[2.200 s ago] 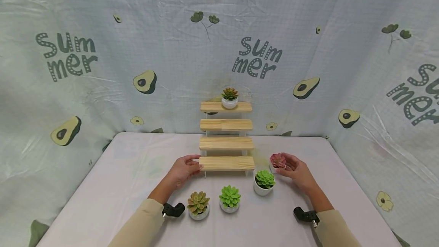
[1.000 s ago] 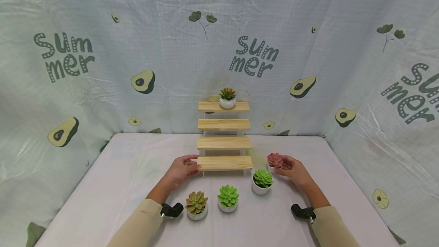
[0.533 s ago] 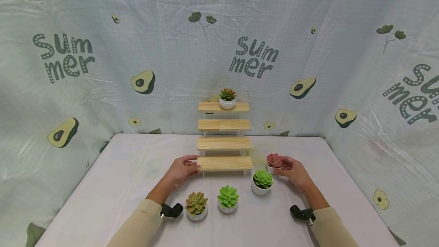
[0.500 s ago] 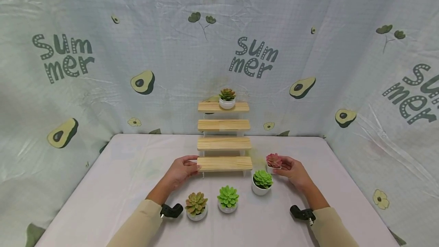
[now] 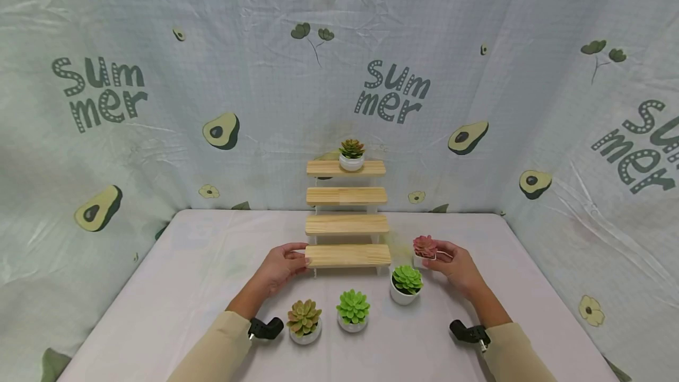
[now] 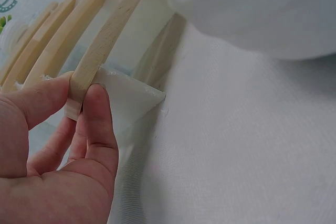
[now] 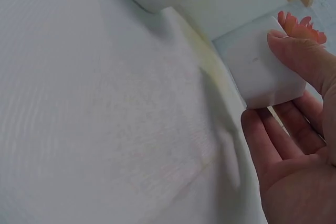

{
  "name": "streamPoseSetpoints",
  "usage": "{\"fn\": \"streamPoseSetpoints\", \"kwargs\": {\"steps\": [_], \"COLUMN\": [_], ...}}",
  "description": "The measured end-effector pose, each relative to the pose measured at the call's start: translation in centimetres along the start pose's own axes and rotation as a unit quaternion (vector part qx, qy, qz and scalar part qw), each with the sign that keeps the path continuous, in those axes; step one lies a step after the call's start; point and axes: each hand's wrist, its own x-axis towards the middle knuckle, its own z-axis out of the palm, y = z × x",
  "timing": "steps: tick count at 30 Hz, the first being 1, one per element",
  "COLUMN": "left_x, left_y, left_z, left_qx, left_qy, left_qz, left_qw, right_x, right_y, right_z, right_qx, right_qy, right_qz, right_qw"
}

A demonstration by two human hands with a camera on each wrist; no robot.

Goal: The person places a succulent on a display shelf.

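Note:
My left hand (image 5: 281, 267) pinches the left end of the lowest board of a four-step wooden shelf (image 5: 347, 256). The left wrist view shows thumb and fingers on either face of that board (image 6: 107, 38). Just right of the shelf, my right hand (image 5: 456, 267) grips a small white pot (image 7: 260, 64) holding a pink succulent (image 5: 425, 246). Its thumb lies on one side of the pot and the fingers on the other. Close in front of that pot stands a bright green succulent in a white round pot (image 5: 405, 285).
A second bright green succulent (image 5: 352, 306) and a brownish-green succulent (image 5: 305, 317) stand in white pots before the shelf. Another potted succulent (image 5: 352, 154) sits on the top board. Behind the table (image 5: 212, 252) hangs a printed cloth (image 5: 297, 93).
The pink succulent in my right hand has risen very slightly against the shelf. My left hand keeps its pinch on the board. The head view has shifted a little.

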Motion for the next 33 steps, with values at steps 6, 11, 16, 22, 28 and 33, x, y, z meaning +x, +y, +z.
{"fn": "streamPoseSetpoints", "kwargs": {"steps": [6,11,16,22,28,33], "left_x": [0.0,-0.1,-0.2,-0.1,-0.2,-0.3], "left_y": [-0.1,0.0,0.1,0.0,0.1,0.1], "left_z": [0.0,0.0,0.0,0.0,-0.1,-0.1], "left_qx": [-0.007,-0.009,-0.008,-0.01,-0.011,-0.011], "left_qy": [-0.003,-0.004,-0.003,-0.008,-0.01,-0.012], "left_qz": [0.002,0.002,0.001,0.003,0.003,0.0], "left_qw": [1.0,0.9999,1.0,0.9999,0.9999,0.9999], "right_x": [-0.2,-0.4,-0.8,-1.0,-1.1,-1.1], "right_y": [-1.2,-2.6,-3.6,-4.3,-5.4,-6.1], "right_z": [-0.3,-0.4,-0.6,-0.5,0.0,0.3], "right_qx": [-0.009,-0.015,-0.001,0.002,0.0,0.0], "right_qy": [0.011,0.011,0.007,0.011,0.01,0.008], "right_qz": [-0.028,-0.037,-0.04,-0.045,-0.057,-0.066], "right_qw": [0.9995,0.9991,0.9992,0.9989,0.9983,0.9978]}}
